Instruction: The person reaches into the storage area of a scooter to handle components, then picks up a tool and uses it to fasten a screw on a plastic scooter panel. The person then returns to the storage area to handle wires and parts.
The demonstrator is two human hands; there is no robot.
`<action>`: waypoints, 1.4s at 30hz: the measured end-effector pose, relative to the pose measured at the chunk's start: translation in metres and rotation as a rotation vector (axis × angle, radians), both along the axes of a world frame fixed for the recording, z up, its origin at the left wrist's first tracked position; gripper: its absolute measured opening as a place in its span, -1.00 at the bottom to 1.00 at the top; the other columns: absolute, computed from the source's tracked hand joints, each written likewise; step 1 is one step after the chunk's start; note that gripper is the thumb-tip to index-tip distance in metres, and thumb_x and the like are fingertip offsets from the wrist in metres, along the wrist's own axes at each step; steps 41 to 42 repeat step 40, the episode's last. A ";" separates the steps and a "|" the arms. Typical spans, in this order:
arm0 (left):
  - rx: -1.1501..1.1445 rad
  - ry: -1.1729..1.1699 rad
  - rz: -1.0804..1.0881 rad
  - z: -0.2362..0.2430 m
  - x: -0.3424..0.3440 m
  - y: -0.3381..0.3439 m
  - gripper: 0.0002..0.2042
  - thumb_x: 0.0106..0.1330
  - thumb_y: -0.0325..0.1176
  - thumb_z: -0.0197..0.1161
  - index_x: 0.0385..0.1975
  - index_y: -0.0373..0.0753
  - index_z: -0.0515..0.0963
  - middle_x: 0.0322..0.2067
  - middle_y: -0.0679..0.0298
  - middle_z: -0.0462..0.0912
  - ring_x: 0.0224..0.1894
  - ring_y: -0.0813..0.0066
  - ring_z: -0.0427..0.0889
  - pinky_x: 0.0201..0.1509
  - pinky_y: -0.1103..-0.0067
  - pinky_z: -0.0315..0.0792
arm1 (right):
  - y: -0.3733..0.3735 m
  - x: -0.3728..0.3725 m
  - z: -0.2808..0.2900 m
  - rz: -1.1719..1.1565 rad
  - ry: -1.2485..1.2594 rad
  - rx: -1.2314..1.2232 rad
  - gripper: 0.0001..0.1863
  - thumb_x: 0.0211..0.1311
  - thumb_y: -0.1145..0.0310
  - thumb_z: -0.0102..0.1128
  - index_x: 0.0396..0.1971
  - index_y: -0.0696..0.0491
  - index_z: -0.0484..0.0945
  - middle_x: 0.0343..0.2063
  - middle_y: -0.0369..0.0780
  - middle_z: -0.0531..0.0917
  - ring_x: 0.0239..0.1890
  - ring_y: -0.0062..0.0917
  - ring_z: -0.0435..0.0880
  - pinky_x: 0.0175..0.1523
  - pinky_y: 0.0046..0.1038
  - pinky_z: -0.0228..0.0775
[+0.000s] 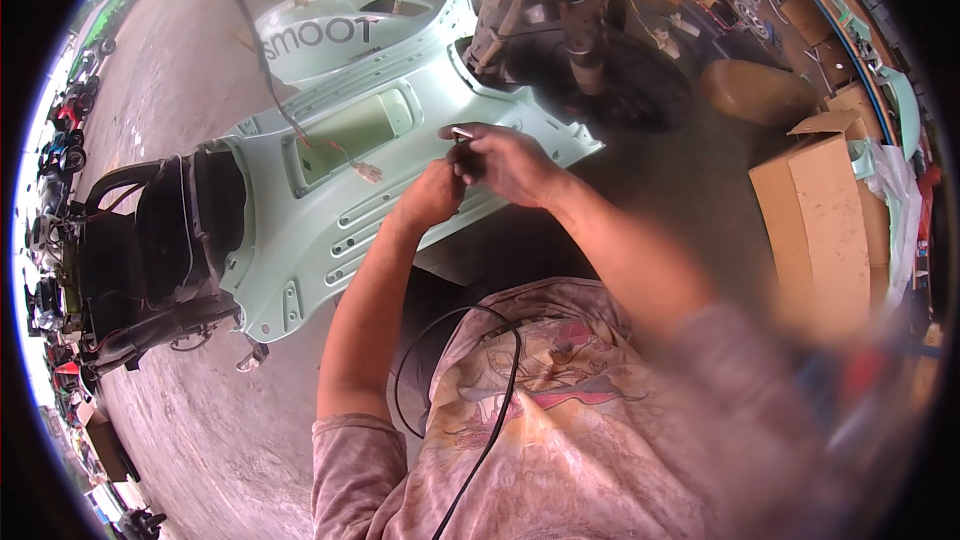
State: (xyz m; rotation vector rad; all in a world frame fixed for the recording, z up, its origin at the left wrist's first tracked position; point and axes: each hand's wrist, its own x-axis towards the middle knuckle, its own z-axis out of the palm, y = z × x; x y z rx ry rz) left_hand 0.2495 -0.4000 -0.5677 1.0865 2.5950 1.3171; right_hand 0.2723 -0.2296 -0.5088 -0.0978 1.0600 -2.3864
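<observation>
Both of my hands meet over the pale green scooter floorboard panel [265,270]. My right hand [515,165] is closed, with a small shiny metal piece [461,133] between thumb and fingers; its exact kind is too small to tell. Pressed against it, my left hand [434,195] is curled shut, and whatever its fingers grip is hidden. Just left of the hands, a wire with a white connector [369,172] lies across the panel near its rectangular opening [350,135].
A black scooter frame section [165,230] adjoins the panel at left. Beyond it are a pale green body panel [345,45] and a dark wheel [610,75]. Cardboard boxes [815,230] stand at right beside a brownish rounded object [757,90]. A black cable [510,380] hangs across my shirt.
</observation>
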 end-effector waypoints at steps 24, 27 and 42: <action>-0.235 -0.038 -0.041 0.001 0.001 -0.005 -0.81 0.28 -0.45 -0.07 -0.26 -0.39 0.47 -0.35 -0.14 0.59 -0.22 -0.16 0.55 -0.15 0.16 0.40 | -0.007 -0.006 0.021 -0.091 0.011 0.140 -0.66 0.29 0.42 -0.14 0.00 0.18 0.47 -0.46 -0.19 0.58 -0.42 -0.53 0.52 -0.30 -0.51 0.36; -0.093 -0.062 -0.013 0.016 0.006 0.007 -0.83 0.28 -0.46 -0.06 -0.29 -0.37 0.47 -0.34 -0.11 0.60 -0.22 -0.15 0.55 -0.16 0.15 0.41 | 0.003 0.004 -0.006 -0.068 0.088 0.000 -0.57 0.29 0.39 -0.13 0.15 0.16 0.36 -0.18 -0.15 0.61 -0.15 -0.52 0.51 -0.07 -0.47 0.35; -0.062 -0.246 -0.059 0.021 0.006 -0.001 -0.73 0.26 -0.51 -0.07 -0.06 -0.26 0.41 -0.21 -0.02 0.64 -0.12 -0.01 0.60 -0.11 0.27 0.46 | 0.019 -0.016 -0.006 0.191 0.237 0.324 -0.40 0.30 0.11 0.13 0.22 0.11 0.24 0.05 -0.07 0.53 -0.08 -0.40 0.55 -0.02 -0.43 0.40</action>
